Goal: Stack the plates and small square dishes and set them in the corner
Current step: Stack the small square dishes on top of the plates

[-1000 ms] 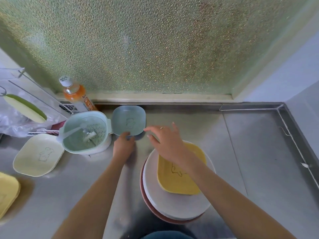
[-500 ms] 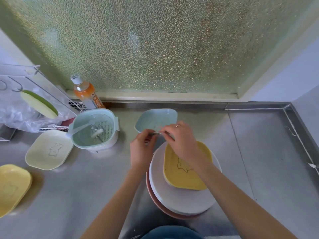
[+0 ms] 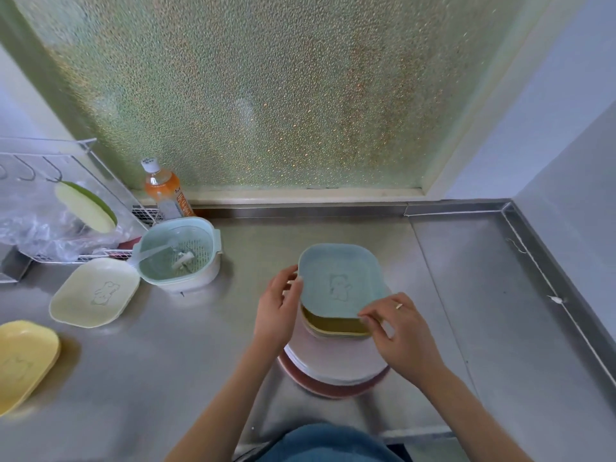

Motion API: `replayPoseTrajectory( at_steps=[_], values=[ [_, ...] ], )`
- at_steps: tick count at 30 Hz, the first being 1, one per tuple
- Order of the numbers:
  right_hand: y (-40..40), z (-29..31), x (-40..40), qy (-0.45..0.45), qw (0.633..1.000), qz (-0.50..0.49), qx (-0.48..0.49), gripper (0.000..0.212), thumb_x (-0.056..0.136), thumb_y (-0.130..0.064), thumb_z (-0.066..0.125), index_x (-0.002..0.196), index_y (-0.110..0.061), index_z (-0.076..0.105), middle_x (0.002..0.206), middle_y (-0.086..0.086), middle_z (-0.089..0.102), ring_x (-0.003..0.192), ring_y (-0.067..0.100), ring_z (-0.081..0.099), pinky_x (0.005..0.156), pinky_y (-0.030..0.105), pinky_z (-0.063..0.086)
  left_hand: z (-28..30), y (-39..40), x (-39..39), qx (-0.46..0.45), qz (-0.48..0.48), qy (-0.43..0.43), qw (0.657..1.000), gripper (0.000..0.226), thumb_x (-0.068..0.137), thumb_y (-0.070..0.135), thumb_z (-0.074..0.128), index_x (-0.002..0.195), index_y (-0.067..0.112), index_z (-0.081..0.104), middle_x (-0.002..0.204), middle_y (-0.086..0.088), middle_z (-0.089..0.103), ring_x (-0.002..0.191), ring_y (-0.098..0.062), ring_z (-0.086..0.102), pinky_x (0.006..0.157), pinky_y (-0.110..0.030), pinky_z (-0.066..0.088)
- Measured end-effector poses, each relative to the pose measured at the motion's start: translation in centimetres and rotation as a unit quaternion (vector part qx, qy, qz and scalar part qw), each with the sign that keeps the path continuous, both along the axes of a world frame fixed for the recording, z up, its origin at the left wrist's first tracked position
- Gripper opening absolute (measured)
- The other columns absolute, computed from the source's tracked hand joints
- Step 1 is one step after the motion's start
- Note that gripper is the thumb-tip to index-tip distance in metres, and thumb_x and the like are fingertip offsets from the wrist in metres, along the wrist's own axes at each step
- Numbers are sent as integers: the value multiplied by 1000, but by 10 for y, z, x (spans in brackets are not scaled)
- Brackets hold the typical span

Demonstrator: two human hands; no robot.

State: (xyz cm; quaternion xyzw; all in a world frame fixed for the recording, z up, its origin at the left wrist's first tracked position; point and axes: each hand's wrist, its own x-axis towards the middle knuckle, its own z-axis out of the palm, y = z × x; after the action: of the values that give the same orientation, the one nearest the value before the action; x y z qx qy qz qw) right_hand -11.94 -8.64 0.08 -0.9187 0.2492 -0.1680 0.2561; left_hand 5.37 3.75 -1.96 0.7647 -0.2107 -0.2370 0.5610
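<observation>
Head: both hands' fingers pinch blue dish (image 3: 338, 281); colander (image 3: 180, 253), cream dish (image 3: 95, 291) left.

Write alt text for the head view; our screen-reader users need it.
Both hands, left hand and right hand, lower a pale blue square plastic dish onto a yellow square dish atop stacked round plates on a steel counter. Farther left sit a cream square dish, another yellow dish and a green strainer bowl.

Before me: pebbled green window (image 3: 266, 95), daylit; pale walls (image 3: 550, 111); steel desk (image 3: 483, 295), raised rim at right corner.
</observation>
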Motion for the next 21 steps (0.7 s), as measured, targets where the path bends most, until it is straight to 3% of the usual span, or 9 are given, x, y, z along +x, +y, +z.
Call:
replayPoseTrajectory(
  at_steps=[4, 8, 10, 12, 14, 16, 18, 21],
  values=[
    [0, -5, -5, 53, 998, 9, 21, 5, 80, -22, 65, 82, -27, 67, 76, -25, 58, 86, 8, 46, 77, 29, 44, -3, -3, -9, 64, -39, -18, 997, 42, 89, 28, 50, 131, 22, 49, 125, -2, 59, 105, -16, 61, 90, -39, 53],
    [-5, -7, -5, 89, 993, 9, -84, 22, 77, -43, 48, 77, -32, 67, 68, -18, 63, 78, 2, 34, 79, 27, 25, -1, -1, -16, 110, -67, -34, 991, 56, 91, 11, 44, 145, 23, 32, 140, -7, 47, 108, -21, 56, 95, -36, 47],
    [-5, -4, -4, 89, 994, 6, -56, 25, 78, -46, 45, 81, -34, 67, 72, -19, 63, 81, 3, 39, 81, 26, 24, -2, -1, -18, 123, -74, -47, 988, 63, 92, 9, 42, 149, 23, 22, 148, -6, 39, 124, -23, 48, 101, -32, 40],
    [-8, -6, -2, 28, 999, -37, 18, 26, 79, -42, 46, 93, -33, 67, 86, -21, 65, 87, 8, 49, 85, 28, 30, 0, -3, -18, 129, -76, -47, 988, 68, 91, 6, 42, 151, 22, 14, 151, -5, 36, 131, -23, 42, 98, -24, 37],
    [-17, -14, 3, -6, 995, -75, 60, 33, 85, -30, 51, 117, -28, 58, 116, -13, 61, 103, 15, 53, 94, 35, 39, 1, -6, -19, 129, -71, -37, 988, 70, 89, 3, 41, 151, 22, 13, 151, -3, 36, 132, -21, 41, 94, -19, 33],
    [-26, -26, 8, 39, 991, -59, 112, 51, 93, -23, 50, 141, -25, 35, 146, -5, 38, 128, 18, 40, 107, 35, 32, 2, -10, -20, 132, -59, -31, 989, 68, 89, 1, 40, 150, 21, 18, 152, -3, 35, 135, -21, 38, 98, -20, 31],
    [-28, -32, 12, 76, 978, -14, 196, 57, 98, -27, 41, 147, -33, 14, 155, -9, 15, 140, 12, 23, 114, 33, 24, -1, -10, -22, 129, -42, -21, 990, 62, 90, 6, 39, 148, 20, 24, 151, -2, 36, 137, -20, 36, 103, -22, 28],
    [-33, -40, 5, 18, 957, -20, 288, 53, 98, -43, 33, 142, -51, 4, 154, -22, 9, 141, 7, 16, 117, 43, 18, -11, -5, -23, 90, 33, 6, 995, 50, 94, 28, 39, 143, 22, 38, 148, 0, 41, 137, -19, 37, 113, -29, 27]
  ],
)
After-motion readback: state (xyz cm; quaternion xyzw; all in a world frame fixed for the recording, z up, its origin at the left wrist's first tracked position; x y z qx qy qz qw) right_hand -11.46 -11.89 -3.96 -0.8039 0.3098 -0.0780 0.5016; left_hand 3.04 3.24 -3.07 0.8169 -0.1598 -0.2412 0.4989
